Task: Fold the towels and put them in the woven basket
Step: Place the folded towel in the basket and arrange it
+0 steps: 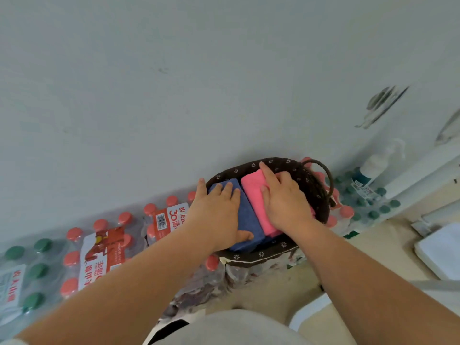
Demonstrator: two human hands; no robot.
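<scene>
A folded blue towel (249, 217) and a folded pink towel (254, 192) lie side by side inside the woven basket (258, 255), which has a dark brown flowered lining and a loop handle on its right. My left hand (219, 215) lies flat on the blue towel, fingers stretched towards the far rim. My right hand (286, 200) presses on the pink towel with its fingers spread. Part of each towel is hidden under my hands.
The basket stands on shrink-wrapped packs of water bottles with red caps (99, 247) and green caps (29, 267) along a pale wall. A pump bottle (375, 165) stands at the right. A white box (440, 250) lies on the beige floor.
</scene>
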